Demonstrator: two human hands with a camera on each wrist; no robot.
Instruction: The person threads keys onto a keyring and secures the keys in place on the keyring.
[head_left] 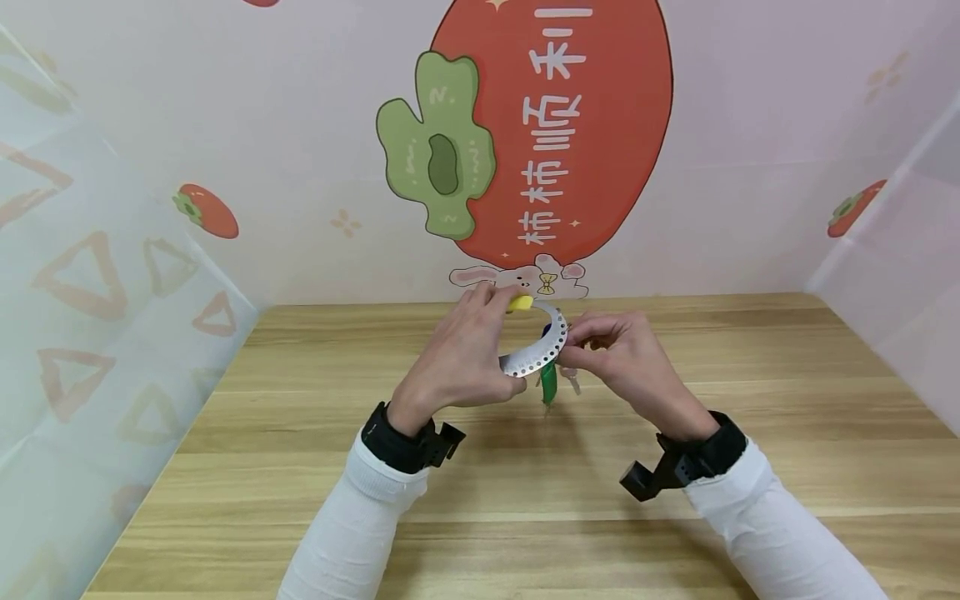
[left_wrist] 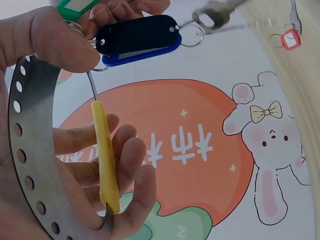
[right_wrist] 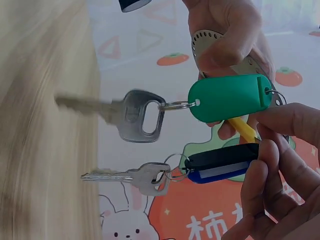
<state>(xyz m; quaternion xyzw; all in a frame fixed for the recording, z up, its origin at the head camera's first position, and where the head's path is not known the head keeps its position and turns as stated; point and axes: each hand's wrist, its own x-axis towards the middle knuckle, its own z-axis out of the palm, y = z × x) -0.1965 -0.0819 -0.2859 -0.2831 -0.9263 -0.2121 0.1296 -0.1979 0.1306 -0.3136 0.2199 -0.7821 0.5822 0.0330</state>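
My left hand (head_left: 468, 350) holds a crescent-shaped metal key ring (head_left: 536, 354) with a row of holes along its edge. A yellow grip (left_wrist: 106, 155) on a thin metal bar spans its opening, near the left fingers. To its right, my right hand (head_left: 626, 350) pinches at the ends of key tags. A green key tag (right_wrist: 230, 97) bears a large key (right_wrist: 132, 117). Below it in the right wrist view are a black key tag (right_wrist: 222, 157) and a blue key tag (right_wrist: 220, 175), with a smaller key (right_wrist: 152, 180). The fingers partly hide where the tags' rings join.
A red key tag (left_wrist: 291, 39) with a key appears against the wood at the left wrist view's upper right. Beneath the hands lies a wooden tabletop (head_left: 300, 467). Behind it stands a printed backdrop (head_left: 315, 108). Both wrists wear black camera straps (head_left: 405, 442).
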